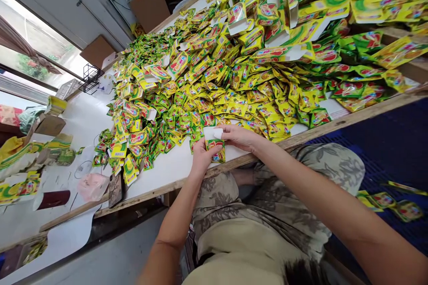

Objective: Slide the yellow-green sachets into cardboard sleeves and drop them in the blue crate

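Observation:
A small yellow and green printed carton (219,155) is held over the front edge of the white table. My left hand (201,156) grips it from the left, thumb across its printed front. At its top, a white flap (218,133) stands up between the thumb and fingers of my right hand (240,137). The carton's inside is hidden from this angle. Just beyond my hands lies a heap of small yellow and green packets (247,109). Several similar cartons (138,137) lie on the heap to the left, some with flaps raised.
A wooden rim (187,178) edges the white table (157,167). At the front left lie a phone (116,190), a pink plastic bag (92,187) and a dark red roll (53,199). More cartons (368,6) pile up at the far right. Several packets (408,210) lie low on the right.

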The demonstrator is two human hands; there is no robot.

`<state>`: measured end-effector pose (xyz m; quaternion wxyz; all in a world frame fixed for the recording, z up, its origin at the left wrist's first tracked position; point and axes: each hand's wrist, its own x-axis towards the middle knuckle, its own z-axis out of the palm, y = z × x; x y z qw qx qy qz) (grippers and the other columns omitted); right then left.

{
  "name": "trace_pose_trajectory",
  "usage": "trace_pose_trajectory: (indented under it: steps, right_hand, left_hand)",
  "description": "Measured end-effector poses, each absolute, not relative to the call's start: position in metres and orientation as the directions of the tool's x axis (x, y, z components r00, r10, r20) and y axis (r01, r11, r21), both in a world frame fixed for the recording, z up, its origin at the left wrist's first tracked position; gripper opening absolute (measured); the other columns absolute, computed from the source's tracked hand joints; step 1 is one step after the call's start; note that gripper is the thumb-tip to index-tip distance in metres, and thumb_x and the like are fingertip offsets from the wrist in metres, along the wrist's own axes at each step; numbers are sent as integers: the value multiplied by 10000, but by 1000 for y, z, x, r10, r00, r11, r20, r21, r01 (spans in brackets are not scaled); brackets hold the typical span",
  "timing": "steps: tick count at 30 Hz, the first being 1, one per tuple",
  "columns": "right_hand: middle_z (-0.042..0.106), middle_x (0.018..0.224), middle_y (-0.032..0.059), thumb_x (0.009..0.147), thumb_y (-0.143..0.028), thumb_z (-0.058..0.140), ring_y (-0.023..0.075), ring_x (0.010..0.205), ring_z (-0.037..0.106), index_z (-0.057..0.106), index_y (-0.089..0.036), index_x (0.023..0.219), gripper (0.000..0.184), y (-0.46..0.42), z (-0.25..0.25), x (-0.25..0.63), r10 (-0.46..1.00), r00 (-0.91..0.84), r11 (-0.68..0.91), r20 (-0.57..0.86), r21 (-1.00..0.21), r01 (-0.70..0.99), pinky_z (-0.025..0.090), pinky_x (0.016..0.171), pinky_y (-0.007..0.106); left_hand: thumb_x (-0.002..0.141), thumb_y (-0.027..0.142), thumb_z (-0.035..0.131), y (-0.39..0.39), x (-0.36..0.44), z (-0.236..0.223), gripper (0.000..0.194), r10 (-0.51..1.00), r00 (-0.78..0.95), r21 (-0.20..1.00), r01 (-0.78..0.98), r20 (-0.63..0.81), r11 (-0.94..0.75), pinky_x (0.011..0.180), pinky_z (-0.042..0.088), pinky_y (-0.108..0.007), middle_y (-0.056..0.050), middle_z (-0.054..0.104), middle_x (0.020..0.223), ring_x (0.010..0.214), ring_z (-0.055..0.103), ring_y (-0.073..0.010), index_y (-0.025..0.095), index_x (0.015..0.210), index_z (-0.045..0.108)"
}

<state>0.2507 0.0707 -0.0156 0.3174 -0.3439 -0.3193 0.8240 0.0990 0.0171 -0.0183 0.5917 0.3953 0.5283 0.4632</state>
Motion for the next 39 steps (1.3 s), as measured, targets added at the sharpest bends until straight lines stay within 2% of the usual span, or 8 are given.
trace_pose_trajectory:
  steps: [6,12,17,23,27,31,34,39]
  right_hand:
    - [709,794,9,541,-137,785,115,697,608,666,-166,781,269,69,-11,248,741,-557,-603,-376,-738,-304,496,657,217]
    - [721,817,9,540,-157,791,120,715,623,687,-170,849,326,68,-11,242,744,-582,-576,-329,-756,-309,496,652,211]
    - [729,885,17,549,-218,835,140,787,644,690,-175,925,405,71,-18,240,752,-569,-569,-334,-765,-301,513,739,247]
    - [724,934,23,583,-313,854,143,839,646,686,-182,955,429,72,-21,239,794,-548,-466,-263,-842,-272,502,795,259]
    - [709,842,24,630,-418,820,147,757,635,669,-178,862,367,71,-18,238,875,-465,-259,-132,-940,-222,504,723,275]
    - [693,769,33,735,-413,738,155,690,617,700,-184,819,247,67,-17,245,907,-410,81,92,-996,-45,493,637,276]
    - [713,829,49,825,-311,644,170,760,643,721,-209,836,128,63,-19,254,866,-416,337,277,-938,76,506,711,299]
    - [722,982,72,826,-269,635,192,867,656,716,-217,938,148,53,-19,259,840,-435,394,325,-916,79,517,782,325]
  left_hand:
    - [599,318,850,13,99,-13,504,977,56,978,-2,-206,207,712,460,-243,-6,696,875,744,594,-127,169,1023,621]
    - [579,369,868,13,97,-8,538,976,60,975,-65,-207,211,791,463,-265,-13,701,905,820,613,-149,167,1024,642]
    - [666,551,778,25,89,1,545,913,115,831,-382,-392,405,832,481,-314,-64,724,960,917,646,-208,149,1019,670]
    - [565,349,883,42,74,13,504,799,326,745,-303,-505,595,782,479,-291,-56,727,857,776,647,-167,117,975,701]
    - [540,340,893,45,69,15,383,871,166,849,-199,-463,489,666,461,-244,3,686,720,641,595,-108,145,795,684]
    - [646,410,826,37,70,10,280,988,-25,988,21,-153,153,667,487,-255,5,683,692,651,603,-117,175,699,683]
    - [702,423,784,29,70,6,241,1000,4,993,118,15,-15,787,531,-326,-45,737,816,814,672,-178,197,767,732]
    - [697,362,796,22,67,6,242,998,47,996,83,-38,34,832,543,-339,-68,747,938,881,688,-183,190,856,734]
